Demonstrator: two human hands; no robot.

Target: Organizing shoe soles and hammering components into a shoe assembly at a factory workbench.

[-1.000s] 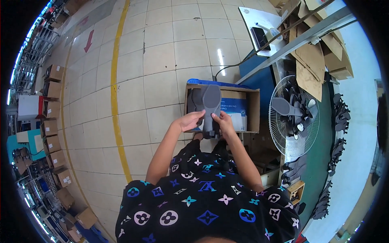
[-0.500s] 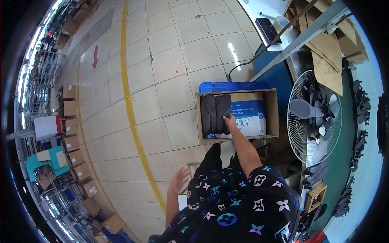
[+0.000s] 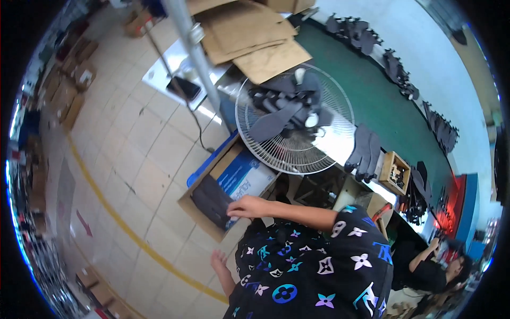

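My right hand (image 3: 247, 206) is at the near end of an open cardboard box (image 3: 187, 206), its bent fingertips by the dark grey sole-shaped pieces (image 3: 210, 198) inside. Motion blur hides whether those fingers grip one. Beside the pieces in the box lies blue-and-white printed cardboard (image 3: 245, 178). Low by my body, my left hand (image 3: 218, 260) hangs away from everything with its fingers apart. A round white wire basket (image 3: 276, 162), like a fan guard, holds more dark sole-shaped pieces (image 3: 276, 121) beyond my right forearm.
A blue crate (image 3: 204, 164) shows behind the box. On the green-topped bench (image 3: 345, 80) are stacked grey pieces (image 3: 364, 152) and a small wooden box (image 3: 394, 173). Flat cardboard (image 3: 255, 37), a metal post (image 3: 197, 58) and a phone (image 3: 183, 87) stand farther off. Another person (image 3: 435, 268) is at right.
The view has swung right, so the box now appears lower left and the basket nearer the centre. My right hand has shifted from the top of the pieces to their near end.
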